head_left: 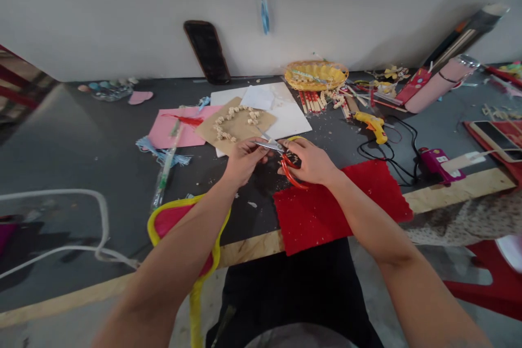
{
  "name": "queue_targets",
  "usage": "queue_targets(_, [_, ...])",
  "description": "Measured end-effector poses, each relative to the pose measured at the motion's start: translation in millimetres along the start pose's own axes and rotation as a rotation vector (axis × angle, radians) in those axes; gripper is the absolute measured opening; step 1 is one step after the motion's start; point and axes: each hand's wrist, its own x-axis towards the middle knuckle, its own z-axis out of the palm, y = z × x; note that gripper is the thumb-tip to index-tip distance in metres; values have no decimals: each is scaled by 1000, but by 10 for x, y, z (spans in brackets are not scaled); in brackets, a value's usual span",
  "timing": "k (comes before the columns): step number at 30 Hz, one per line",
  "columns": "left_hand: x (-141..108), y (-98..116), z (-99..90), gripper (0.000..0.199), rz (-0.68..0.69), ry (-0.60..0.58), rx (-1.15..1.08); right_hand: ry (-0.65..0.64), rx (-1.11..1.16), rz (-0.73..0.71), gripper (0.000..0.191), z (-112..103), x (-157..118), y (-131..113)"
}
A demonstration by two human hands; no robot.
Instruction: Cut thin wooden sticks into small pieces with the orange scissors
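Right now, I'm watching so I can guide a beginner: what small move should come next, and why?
I'd probably ease the left hand slightly back before the scissors close. Its fingertips sit right beside the blades, while the right hand grips the red handles.

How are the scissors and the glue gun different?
The scissors have red handles; the glue gun is mostly yellow. The scissors are in the right hand, while the glue gun lies on the table. The scissors have thin metal blades; the glue gun is chunkier. Both are brightly coloured.
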Motion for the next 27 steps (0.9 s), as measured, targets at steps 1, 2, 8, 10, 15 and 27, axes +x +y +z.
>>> queue_targets(1, [2, -5, -6, 29, 0, -7, 1, 4, 2, -11, 73, 2, 3, 8])
queue_targets(2, [3, -7, -10, 29, -3, -11, 2, 6, 2, -22, 75, 2, 5, 15])
queue_targets(8, [-5, 10, 6, 31, -27, -10, 8, 3, 24, -58, 74, -7, 13, 34])
queue_targets(10, [-7, 10, 6, 31, -27, -12, 9, 0, 37, -64, 73, -2, 13, 46])
queue_targets(15, [-4, 0, -14, 29, -20, -37, 23, -20, 34, -43, 71, -2, 9, 45])
queue_targets(27, [-16, 32, 37, 33, -20, 16, -3, -12, 4, 8, 68, -14, -3, -24])
